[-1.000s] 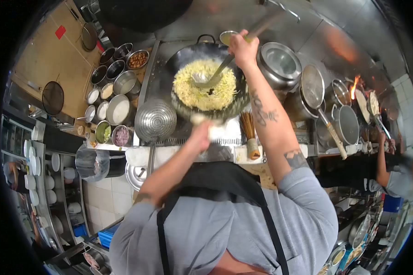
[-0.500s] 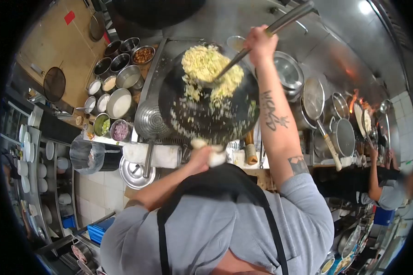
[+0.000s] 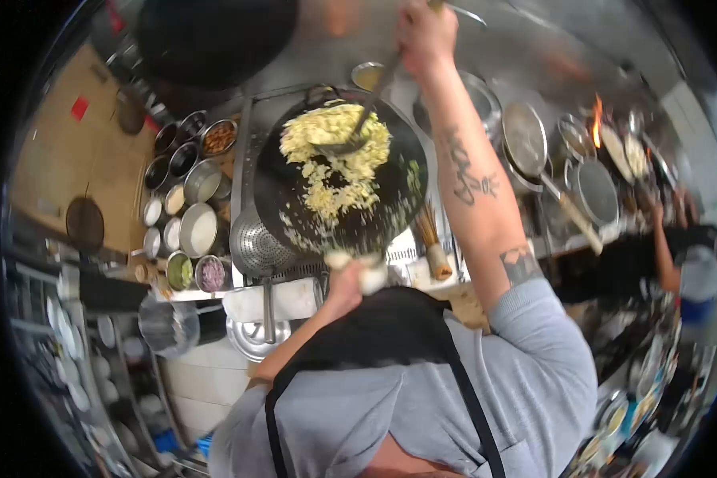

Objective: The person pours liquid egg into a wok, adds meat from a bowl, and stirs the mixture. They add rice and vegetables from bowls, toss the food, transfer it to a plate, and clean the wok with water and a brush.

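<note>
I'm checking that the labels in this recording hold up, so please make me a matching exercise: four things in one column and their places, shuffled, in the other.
Things
1. Left hand
2. Perforated strainer
3. Right hand
4. Ladle bowl

Places
A. Gripping a long handle, beyond the food
B. Amid the yellowish food
C. At the near rim of the wok, with a pale cloth
D. On the picture's left of the wok, holding no food

Right pairs: 1-C, 2-D, 3-A, 4-B
</note>
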Demonstrator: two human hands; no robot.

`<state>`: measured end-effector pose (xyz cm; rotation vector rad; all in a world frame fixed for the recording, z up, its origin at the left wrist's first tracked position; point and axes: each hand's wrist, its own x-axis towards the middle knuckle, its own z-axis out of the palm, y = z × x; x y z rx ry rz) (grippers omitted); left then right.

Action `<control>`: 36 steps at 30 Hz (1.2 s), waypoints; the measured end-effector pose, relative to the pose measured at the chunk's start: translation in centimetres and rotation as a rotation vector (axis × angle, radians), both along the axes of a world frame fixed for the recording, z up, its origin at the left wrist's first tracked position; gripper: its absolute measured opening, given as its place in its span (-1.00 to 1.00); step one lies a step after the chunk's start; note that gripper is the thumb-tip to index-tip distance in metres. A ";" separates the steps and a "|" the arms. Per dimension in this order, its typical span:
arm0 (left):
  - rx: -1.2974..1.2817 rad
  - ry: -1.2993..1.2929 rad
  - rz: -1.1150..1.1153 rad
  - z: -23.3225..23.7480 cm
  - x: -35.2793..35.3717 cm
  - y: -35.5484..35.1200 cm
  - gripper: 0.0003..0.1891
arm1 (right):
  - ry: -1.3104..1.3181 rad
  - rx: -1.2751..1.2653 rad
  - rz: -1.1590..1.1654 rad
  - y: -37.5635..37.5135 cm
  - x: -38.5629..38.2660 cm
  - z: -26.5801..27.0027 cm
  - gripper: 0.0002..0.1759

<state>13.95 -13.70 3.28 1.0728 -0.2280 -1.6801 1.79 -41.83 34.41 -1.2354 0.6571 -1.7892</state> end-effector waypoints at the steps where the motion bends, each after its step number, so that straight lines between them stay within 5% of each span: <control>1: 0.056 -0.009 -0.011 -0.3 0.6 -2.1 -0.66 | 0.038 -0.109 -0.120 1.5 0.6 2.6 -0.73; 3: 0.030 0.051 0.075 1.7 1.5 -6.2 -0.83 | 0.069 -0.216 0.154 4.1 0.3 5.2 -0.73; 5: 0.104 0.009 0.068 1.3 2.8 -10.7 -0.79 | 0.385 -0.501 -0.114 3.0 0.8 4.2 -0.72; 7: 0.081 0.106 -0.132 -0.9 4.5 -12.8 -0.78 | 0.238 -0.277 0.011 4.4 1.8 -0.4 -0.79; 9: 0.065 0.102 -0.077 0.0 4.6 -11.4 -0.74 | 0.443 -0.094 0.105 6.3 0.6 -6.5 -0.80; 10: 0.023 0.106 -0.118 -0.2 5.6 -10.5 -0.72 | 0.648 0.041 0.195 7.3 -0.9 -10.4 -0.86; 11: -0.047 0.107 -0.133 -1.0 7.0 -9.4 -0.70 | 1.152 -0.251 -0.065 8.0 -2.1 -16.7 -0.86; 13: 0.084 0.073 -0.170 -1.8 9.5 -7.4 -0.60 | 0.720 0.086 0.455 15.6 -8.6 -22.9 -0.82; 15: 0.013 -0.270 -0.320 -4.4 13.5 -4.9 -0.50 | 0.273 0.580 0.590 21.5 -10.7 -28.5 -0.71; 17: -0.079 -0.641 -0.496 -7.3 18.1 -4.1 -0.40 | 0.072 0.652 0.636 23.0 -12.0 -31.9 -0.65; 19: 0.003 -0.373 -0.574 -7.1 18.8 -5.7 -0.41 | -0.011 0.824 0.486 21.9 -12.4 -29.5 -0.62; 22: 0.139 0.019 -0.570 -6.3 19.7 -6.5 -0.41 | -0.359 1.134 0.680 17.5 -11.1 -26.5 -0.58; 24: 0.076 -0.203 -0.378 -0.8 13.5 -8.3 -0.41 | -0.199 1.015 0.853 15.6 -8.3 -25.9 -0.54; 26: -0.053 0.132 -0.475 0.8 10.6 -10.1 -0.43 | -0.238 1.074 1.011 11.1 -2.6 -30.7 -0.57; 28: -0.024 0.059 -0.449 1.8 8.0 -12.3 -0.50 | 0.416 0.833 0.685 12.3 -1.6 -29.1 -0.80; 30: 0.052 0.025 -0.378 0.1 7.8 -13.4 -0.63 | 1.210 0.289 0.555 10.6 -1.6 -31.6 -0.83; 32: 0.101 0.086 -0.289 -3.5 9.3 -14.2 -0.70 | 1.156 0.687 0.390 14.7 -3.8 -23.5 -0.81; 33: 0.036 0.116 -0.255 -1.3 7.8 -13.1 -0.67 | 1.370 0.401 0.256 14.1 -3.7 -26.8 -0.78; 34: -0.002 0.213 -0.249 0.8 7.3 -12.0 -0.65 | 1.254 0.540 0.138 16.3 -4.9 -21.2 -0.70; 36: 0.001 0.340 -0.215 1.0 7.8 -11.1 -0.69 | 1.205 0.470 0.156 16.0 -6.5 -23.1 -0.44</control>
